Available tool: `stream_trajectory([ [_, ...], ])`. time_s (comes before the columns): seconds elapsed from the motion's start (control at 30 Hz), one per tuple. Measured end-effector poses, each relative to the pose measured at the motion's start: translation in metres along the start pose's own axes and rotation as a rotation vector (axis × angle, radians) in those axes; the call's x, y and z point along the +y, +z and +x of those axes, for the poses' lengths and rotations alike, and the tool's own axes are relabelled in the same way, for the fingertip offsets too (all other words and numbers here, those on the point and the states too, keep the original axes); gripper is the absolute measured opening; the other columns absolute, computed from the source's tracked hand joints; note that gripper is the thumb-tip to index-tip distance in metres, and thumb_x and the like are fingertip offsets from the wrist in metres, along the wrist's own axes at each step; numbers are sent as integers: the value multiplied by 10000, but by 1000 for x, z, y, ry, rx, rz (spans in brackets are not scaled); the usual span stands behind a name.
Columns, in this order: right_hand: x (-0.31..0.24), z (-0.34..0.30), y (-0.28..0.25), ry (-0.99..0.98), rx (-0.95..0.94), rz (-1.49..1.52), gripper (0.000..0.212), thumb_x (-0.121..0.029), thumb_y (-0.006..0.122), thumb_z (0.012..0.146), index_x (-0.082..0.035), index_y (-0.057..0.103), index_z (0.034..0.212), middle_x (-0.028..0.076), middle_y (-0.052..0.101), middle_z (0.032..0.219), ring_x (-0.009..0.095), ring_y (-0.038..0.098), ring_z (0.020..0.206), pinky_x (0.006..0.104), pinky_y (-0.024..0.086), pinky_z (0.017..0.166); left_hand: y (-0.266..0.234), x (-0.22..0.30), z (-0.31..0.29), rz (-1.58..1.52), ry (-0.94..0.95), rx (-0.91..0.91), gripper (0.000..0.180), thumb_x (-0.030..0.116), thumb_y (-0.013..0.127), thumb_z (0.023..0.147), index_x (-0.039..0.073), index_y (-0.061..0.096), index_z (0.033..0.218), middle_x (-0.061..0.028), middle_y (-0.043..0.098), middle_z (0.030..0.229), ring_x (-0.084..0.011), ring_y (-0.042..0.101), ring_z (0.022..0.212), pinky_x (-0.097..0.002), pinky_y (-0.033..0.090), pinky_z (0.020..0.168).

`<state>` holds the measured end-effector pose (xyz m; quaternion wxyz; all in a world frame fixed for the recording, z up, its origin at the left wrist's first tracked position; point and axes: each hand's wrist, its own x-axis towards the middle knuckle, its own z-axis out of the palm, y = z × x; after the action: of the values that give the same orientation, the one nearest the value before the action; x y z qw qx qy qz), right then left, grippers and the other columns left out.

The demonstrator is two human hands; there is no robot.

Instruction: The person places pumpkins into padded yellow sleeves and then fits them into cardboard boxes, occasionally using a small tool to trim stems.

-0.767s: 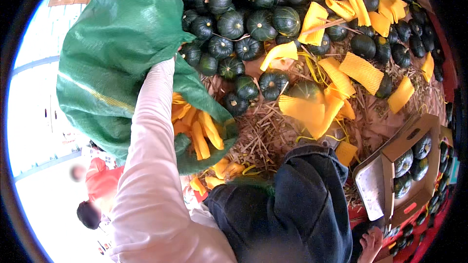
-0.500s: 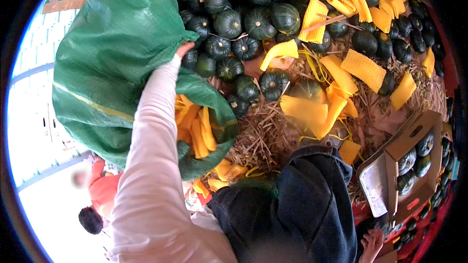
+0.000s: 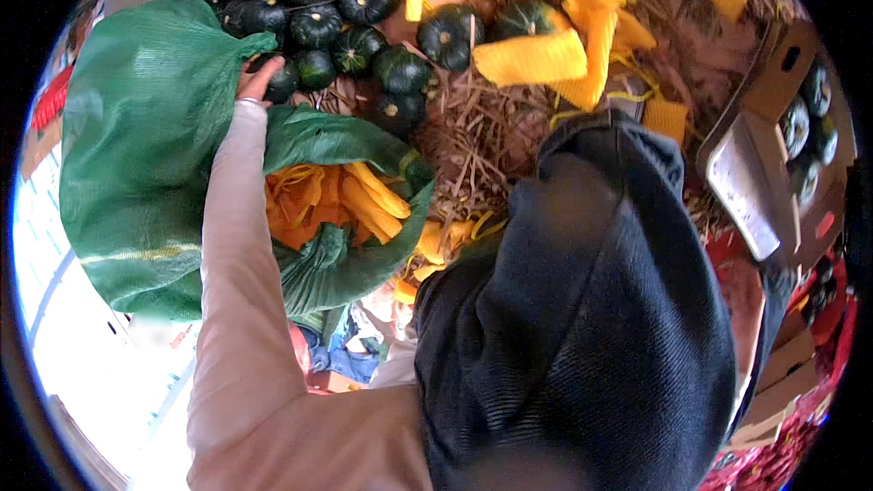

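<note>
My left hand (image 3: 255, 82), at the end of a pale beige sleeve, grips the upper rim of a big green mesh sack (image 3: 136, 173) and holds its mouth apart. Inside the sack lies a bundle of orange-yellow net bags (image 3: 336, 205). Just beyond my fingers is a heap of dark green round squashes (image 3: 318, 0) on straw. A dark fabric sleeve or garment (image 3: 591, 309) fills the lower right of the view. My right hand does not show.
More yellow net bags (image 3: 532, 55) lie scattered over the straw (image 3: 473, 136) and squashes. Open cardboard boxes (image 3: 755, 173) with squashes (image 3: 805, 127) stand at the right. A pale floor (image 3: 82, 373) lies at the lower left.
The view has dropped closer to the sack and the pile. My left hand keeps its grip on the sack's rim, and the dark garment now covers far more of the picture.
</note>
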<state>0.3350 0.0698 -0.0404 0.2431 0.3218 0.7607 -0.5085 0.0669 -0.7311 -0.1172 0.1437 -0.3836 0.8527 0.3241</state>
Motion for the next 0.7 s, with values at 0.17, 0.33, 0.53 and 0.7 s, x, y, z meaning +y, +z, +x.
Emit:
stream_trajectory([
  [0.17,-63,15,41,-162,-117,59,324,-113,566,911,7,520,1209,52,598,1099,112,560,976,255,475,838,23,50,-44,-774,-10,-419,584,382,598,819,84,464,1302,-89,542,1275,-295,531,1147,-601,420,903],
  [0.33,-181,47,135,-435,-299,115,305,-118,585,902,35,534,1160,83,628,1058,137,588,990,274,479,857,64,83,-108,-1163,68,-1115,801,546,569,748,75,386,1370,-233,399,1380,-460,446,1194,-588,437,921],
  [0.53,-245,93,242,-114,-692,712,635,-327,744,761,3,495,1244,117,626,1046,193,600,978,306,488,835,144,142,-175,-652,228,-606,506,435,527,915,29,553,1215,-126,597,1178,-219,547,1093,-379,437,935],
  [0.7,-223,118,303,37,-673,825,692,-241,778,703,17,443,1251,142,619,1021,220,627,882,328,532,759,90,138,-26,600,707,480,712,362,740,697,4,473,1251,-240,509,1203,-402,485,1099,-454,389,964],
])
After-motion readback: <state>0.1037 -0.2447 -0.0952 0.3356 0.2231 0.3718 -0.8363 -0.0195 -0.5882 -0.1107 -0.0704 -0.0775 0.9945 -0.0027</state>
